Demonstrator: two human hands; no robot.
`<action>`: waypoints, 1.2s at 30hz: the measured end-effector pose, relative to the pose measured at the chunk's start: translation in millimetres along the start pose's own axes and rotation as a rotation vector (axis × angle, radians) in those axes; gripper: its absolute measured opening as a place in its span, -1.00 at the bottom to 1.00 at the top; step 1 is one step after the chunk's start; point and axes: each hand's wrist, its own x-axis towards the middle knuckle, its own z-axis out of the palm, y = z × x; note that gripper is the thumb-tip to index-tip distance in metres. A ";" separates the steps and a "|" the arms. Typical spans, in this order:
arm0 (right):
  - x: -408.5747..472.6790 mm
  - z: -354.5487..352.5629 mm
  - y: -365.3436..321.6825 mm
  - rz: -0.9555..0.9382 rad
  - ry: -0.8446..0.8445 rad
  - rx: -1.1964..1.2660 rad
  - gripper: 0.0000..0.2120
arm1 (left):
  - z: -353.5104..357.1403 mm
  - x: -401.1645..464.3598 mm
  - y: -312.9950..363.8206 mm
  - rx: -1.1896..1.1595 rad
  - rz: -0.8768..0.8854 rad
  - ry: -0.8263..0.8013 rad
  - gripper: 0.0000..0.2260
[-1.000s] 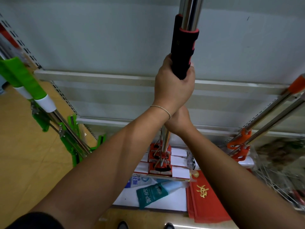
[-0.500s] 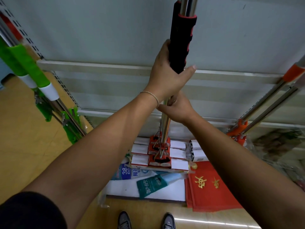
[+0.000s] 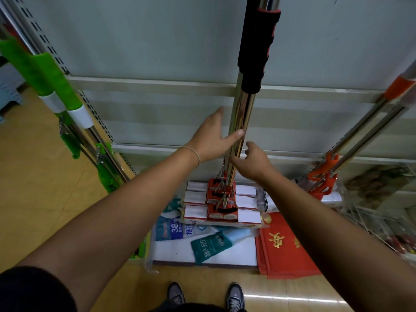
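Standing barely propped, mop pole (image 3: 242, 118) could tip sideways: L hand (image 3: 211, 140) & R hand (image 3: 252, 163) both open, no grip.

The chrome mop pole with black foam grip (image 3: 242, 113) is running off the top edge; the right hand (image 3: 254, 163) is covering its lower shaft, contact unclear.

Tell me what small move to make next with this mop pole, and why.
Probably ease both hands straight back, ready to catch. The left hand is open with only its thumb against the chrome mop pole. The right hand is loosely open close to it. The pole stands upright among the red-and-white mop heads, so nothing holds it.
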 end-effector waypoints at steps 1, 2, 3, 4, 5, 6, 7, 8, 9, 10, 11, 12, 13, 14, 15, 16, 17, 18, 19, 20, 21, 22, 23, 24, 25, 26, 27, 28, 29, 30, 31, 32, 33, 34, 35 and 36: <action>-3.7 2.5 -0.4 0.020 -0.004 -0.008 -0.22 | -0.2 -3.6 -5.5 0.006 -0.010 -0.026 -0.26; -7.1 4.4 -1.1 0.045 -0.011 -0.015 -0.27 | -1.0 -6.3 -10.8 0.010 -0.019 -0.052 -0.30; -9.9 5.9 -2.5 0.062 -0.013 -0.032 -0.32 | -2.2 -8.6 -15.9 0.013 -0.027 -0.074 -0.34; -12.8 7.1 -4.7 0.069 -0.008 -0.063 -0.39 | -3.5 -10.3 -20.9 0.021 -0.031 -0.092 -0.36; -15.4 8.4 -6.9 0.067 -0.001 -0.092 -0.47 | -5.2 -12.3 -25.3 0.035 -0.026 -0.106 -0.38; -17.7 9.8 -8.4 0.064 0.005 -0.114 -0.55 | -7.1 -14.3 -28.9 0.051 -0.017 -0.119 -0.40; -20.0 11.0 -9.6 0.069 0.013 -0.133 -0.60 | -8.9 -16.1 -32.4 0.066 -0.009 -0.134 -0.41; -22.7 12.6 -10.5 0.081 0.027 -0.137 -0.62 | -10.5 -18.1 -35.6 0.078 -0.004 -0.152 -0.42; -26.2 14.5 -11.2 0.097 0.039 -0.127 -0.60 | -11.7 -20.2 -38.4 0.085 -0.002 -0.173 -0.43; -29.6 16.4 -11.3 0.109 0.044 -0.116 -0.58 | -12.3 -22.4 -41.3 0.090 -0.005 -0.195 -0.43; -33.4 18.3 -11.1 0.121 0.043 -0.104 -0.58 | -12.2 -24.6 -44.3 0.096 -0.007 -0.215 -0.43; -38.0 20.1 -11.5 0.127 0.036 -0.088 -0.61 | -11.5 -27.1 -47.2 0.105 -0.008 -0.234 -0.44; -43.1 22.1 -12.2 0.131 0.024 -0.073 -0.65 | -10.9 -30.0 -49.5 0.114 -0.008 -0.251 -0.44; -48.6 24.2 -12.7 0.129 0.011 -0.061 -0.68 | -10.3 -33.0 -51.4 0.120 -0.010 -0.262 -0.45; -53.3 26.2 -13.0 0.124 0.003 -0.057 -0.69 | -9.9 -36.1 -52.8 0.123 -0.015 -0.269 -0.45; -57.1 28.1 -13.3 0.119 0.001 -0.050 -0.68 | -9.6 -39.5 -53.8 0.124 -0.019 -0.271 -0.46; -60.4 29.6 -13.7 0.119 -0.001 -0.036 -0.65 | -9.7 -43.1 -54.3 0.126 -0.025 -0.269 -0.46; -63.2 30.9 -13.9 0.117 -0.006 -0.019 -0.65 | -10.2 -47.0 -54.5 0.129 -0.031 -0.264 -0.45; -65.6 31.8 -14.8 0.114 -0.015 -0.014 -0.67 | -10.8 -50.8 -55.0 0.130 -0.039 -0.258 -0.45; -67.0 32.7 -15.2 0.107 -0.025 -0.015 -0.71 | -11.4 -54.8 -55.9 0.131 -0.049 -0.250 -0.45; -68.7 33.5 -15.9 0.104 -0.038 -0.016 -0.77 | -12.2 -59.2 -56.8 0.133 -0.061 -0.239 -0.46; -70.4 34.8 -16.6 0.103 -0.049 -0.010 -0.84 | -13.2 -63.8 -57.9 0.137 -0.074 -0.227 -0.46; -73.1 36.1 -18.2 0.103 -0.060 -0.002 -0.89 | -14.3 -69.1 -59.3 0.137 -0.094 -0.216 -0.46; -75.4 37.9 -19.5 0.093 -0.070 0.010 -0.90 | -15.3 -74.9 -61.3 0.133 -0.120 -0.209 -0.47; -77.2 39.8 -20.4 0.077 -0.081 0.012 -0.91 | -16.3 -81.1 -63.9 0.131 -0.148 -0.206 -0.47; -78.9 42.0 -21.2 0.056 -0.092 0.010 -0.88 | -17.5 -87.5 -66.9 0.132 -0.176 -0.204 -0.47; -80.3 45.1 -22.3 0.039 -0.108 0.011 -0.81 | -18.8 -94.0 -70.4 0.130 -0.203 -0.201 -0.47; -81.1 49.0 -23.5 0.024 -0.128 0.013 -0.74 | -20.3 -100.8 -74.5 0.124 -0.230 -0.191 -0.47; -82.3 53.6 -25.5 0.011 -0.151 0.012 -0.70 | -22.4 -108.3 -78.7 0.119 -0.255 -0.175 -0.47; -83.9 58.6 -28.4 -0.001 -0.175 0.004 -0.70 | -25.1 -115.5 -82.7 0.120 -0.277 -0.156 -0.48; -85.7 63.6 -31.6 -0.011 -0.196 -0.006 -0.70 | -28.6 -122.7 -86.2 0.123 -0.295 -0.138 -0.49; -87.2 69.7 -35.6 -0.029 -0.212 -0.017 -0.67 | -32.9 -129.6 -90.1 0.123 -0.314 -0.121 -0.50; -88.1 75.7 -40.5 -0.049 -0.226 -0.028 -0.63 | -38.0 -136.2 -93.9 0.123 -0.330 -0.106 -0.50; -90.0 80.8 -47.3 -0.068 -0.239 -0.040 -0.60 | -43.6 -141.9 -97.8 0.124 -0.345 -0.090 -0.51; -90.9 86.1 -54.5 -0.092 -0.254 -0.055 -0.57 | -49.9 -146.5 -102.1 0.127 -0.359 -0.069 -0.51; -92.5 90.9 -63.3 -0.118 -0.271 -0.073 -0.56 | -56.2 -149.8 -107.0 0.131 -0.370 -0.042 -0.52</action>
